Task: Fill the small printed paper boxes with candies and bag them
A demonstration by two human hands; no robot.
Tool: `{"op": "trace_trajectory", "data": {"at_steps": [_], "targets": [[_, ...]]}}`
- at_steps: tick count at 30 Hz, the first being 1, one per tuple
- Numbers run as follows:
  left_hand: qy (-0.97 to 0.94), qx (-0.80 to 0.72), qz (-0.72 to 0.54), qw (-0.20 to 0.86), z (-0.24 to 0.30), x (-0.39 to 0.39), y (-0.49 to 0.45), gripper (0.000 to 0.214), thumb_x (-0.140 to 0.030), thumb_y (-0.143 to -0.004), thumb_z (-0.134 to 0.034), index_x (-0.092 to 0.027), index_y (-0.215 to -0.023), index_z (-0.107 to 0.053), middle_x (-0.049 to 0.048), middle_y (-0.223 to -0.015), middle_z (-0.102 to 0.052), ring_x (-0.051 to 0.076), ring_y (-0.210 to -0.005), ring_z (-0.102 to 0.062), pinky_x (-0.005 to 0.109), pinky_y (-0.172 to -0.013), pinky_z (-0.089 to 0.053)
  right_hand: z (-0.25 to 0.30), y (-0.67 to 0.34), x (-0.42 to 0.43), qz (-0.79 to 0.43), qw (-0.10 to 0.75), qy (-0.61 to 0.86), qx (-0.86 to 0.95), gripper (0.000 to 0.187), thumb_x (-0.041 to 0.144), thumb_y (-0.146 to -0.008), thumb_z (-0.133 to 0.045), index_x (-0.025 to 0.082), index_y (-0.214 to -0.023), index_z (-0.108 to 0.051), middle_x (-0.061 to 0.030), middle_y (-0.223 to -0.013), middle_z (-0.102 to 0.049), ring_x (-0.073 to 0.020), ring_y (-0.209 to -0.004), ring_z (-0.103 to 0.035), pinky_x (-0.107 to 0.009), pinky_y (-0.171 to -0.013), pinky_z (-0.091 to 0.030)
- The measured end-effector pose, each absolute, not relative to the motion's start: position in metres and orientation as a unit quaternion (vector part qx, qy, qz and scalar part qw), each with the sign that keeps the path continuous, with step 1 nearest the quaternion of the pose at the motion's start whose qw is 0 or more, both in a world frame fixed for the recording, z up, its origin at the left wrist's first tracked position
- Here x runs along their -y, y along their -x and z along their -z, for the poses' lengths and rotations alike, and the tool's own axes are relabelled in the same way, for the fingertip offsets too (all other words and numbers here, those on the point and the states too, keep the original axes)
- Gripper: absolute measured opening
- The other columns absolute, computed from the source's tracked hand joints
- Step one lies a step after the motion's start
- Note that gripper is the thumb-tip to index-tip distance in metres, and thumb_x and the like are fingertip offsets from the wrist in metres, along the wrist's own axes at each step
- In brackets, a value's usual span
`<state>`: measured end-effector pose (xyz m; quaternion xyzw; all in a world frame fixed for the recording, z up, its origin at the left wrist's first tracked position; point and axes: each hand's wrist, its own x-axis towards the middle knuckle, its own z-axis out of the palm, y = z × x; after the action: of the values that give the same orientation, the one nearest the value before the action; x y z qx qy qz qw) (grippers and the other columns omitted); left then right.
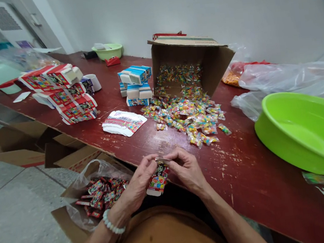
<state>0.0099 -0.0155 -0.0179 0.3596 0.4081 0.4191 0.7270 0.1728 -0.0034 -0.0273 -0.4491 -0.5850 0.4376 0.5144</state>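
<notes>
Between my two hands is a small printed candy box (158, 179), held upright just over the table's front edge. My left hand (141, 178) grips its left side, thumb and fingers closed near the top. At the box's top end, my right hand (187, 169) pinches the pale flap. Whether anything is inside the box is hidden. Beyond my hands lies a heap of clear-wrapped colourful candies (190, 114), spilling from a cardboard carton (216, 62) tipped on its side. A stack of flat printed cartons (124, 122) rests left of the heap.
Bundled red boxes (75, 106) and blue boxes (137, 89) stand on the dark red table (242, 159). A green basin (303, 132) sits at the right, beside plastic bags (294, 75). Below left, a lined carton holds several filled-looking small boxes (103, 194).
</notes>
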Motion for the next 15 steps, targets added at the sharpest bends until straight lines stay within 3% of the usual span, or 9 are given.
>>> {"op": "trace_trajectory", "data": {"at_steps": [3,7,12,15], "targets": [[-0.317,-0.396,-0.340,0.792,0.019,0.017,-0.012,0.047,-0.060,-0.090,-0.045,-0.015,-0.095,-0.060,0.0060,-0.076,-0.068,0.016,-0.052,-0.065,0.024,-0.047,-0.049,0.024,-0.174,0.005,-0.403,0.474,0.429,0.654,0.016,0.034,-0.089,-0.062,0.024,-0.094,-0.074,-0.0040,-0.085,-0.068,-0.0177,-0.080,-0.062,-0.030,-0.073,-0.048],[-0.262,-0.411,-0.334,0.807,0.019,0.016,-0.019,0.053,-0.063,-0.091,-0.038,-0.015,-0.086,-0.060,0.0049,-0.067,-0.067,0.015,-0.045,-0.063,0.023,-0.043,-0.048,0.014,-0.173,0.002,-0.400,0.444,0.463,0.655,0.016,0.031,-0.087,-0.062,0.022,-0.086,-0.074,-0.0048,-0.087,-0.071,-0.0162,-0.076,-0.063,-0.028,-0.069,-0.048],[-0.315,-0.430,-0.362,0.765,0.018,0.013,-0.025,0.051,-0.059,-0.092,-0.039,-0.014,-0.087,-0.061,0.0056,-0.069,-0.068,0.013,-0.047,-0.062,0.022,-0.045,-0.047,0.007,-0.168,-0.009,-0.576,0.426,0.472,0.514,0.014,0.030,-0.077,-0.068,0.016,-0.078,-0.068,0.0001,-0.063,-0.067,-0.0096,-0.045,-0.056,-0.021,-0.045,-0.044],[-0.363,-0.435,-0.366,0.738,0.019,0.011,-0.023,0.052,-0.060,-0.091,-0.042,-0.013,-0.084,-0.063,0.0056,-0.070,-0.068,0.011,-0.048,-0.059,0.020,-0.046,-0.045,0.008,-0.165,-0.010,-0.644,0.446,0.441,0.438,0.022,0.035,-0.073,-0.072,0.015,-0.076,-0.064,0.0017,-0.057,-0.064,-0.0092,-0.038,-0.053,-0.021,-0.039,-0.042]]}}
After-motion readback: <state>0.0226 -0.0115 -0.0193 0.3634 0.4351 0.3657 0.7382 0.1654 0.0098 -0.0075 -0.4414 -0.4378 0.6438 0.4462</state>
